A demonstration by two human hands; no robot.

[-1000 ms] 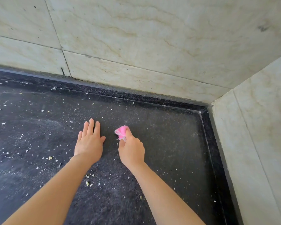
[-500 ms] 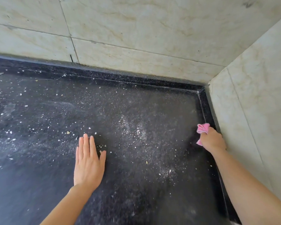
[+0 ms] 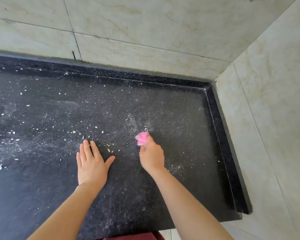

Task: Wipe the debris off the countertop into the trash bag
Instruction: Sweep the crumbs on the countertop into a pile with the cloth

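Observation:
The black speckled countertop (image 3: 180, 122) is strewn with pale crumbs and dust. My right hand (image 3: 151, 155) is closed around a bunched pink cloth (image 3: 142, 138) and presses it on the counter near the middle. My left hand (image 3: 91, 163) lies flat on the counter, fingers together and thumb out, holding nothing. A cluster of small crumbs (image 3: 109, 148) sits between the two hands, just beyond my left thumb. A dusty white smear (image 3: 133, 122) lies just past the cloth. No trash bag is in view.
Cream marble tiles form the back wall (image 3: 145, 32) and the right wall (image 3: 270, 118), meeting at the far right corner. A raised black lip (image 3: 222, 135) edges the counter along both walls. More crumbs (image 3: 12, 132) are scattered at the left. The counter's front edge (image 3: 145, 229) is near me.
My right hand has swept the pink cloth from the right wall back leftward to the middle of the counter. My left hand has stayed flat in about the same spot.

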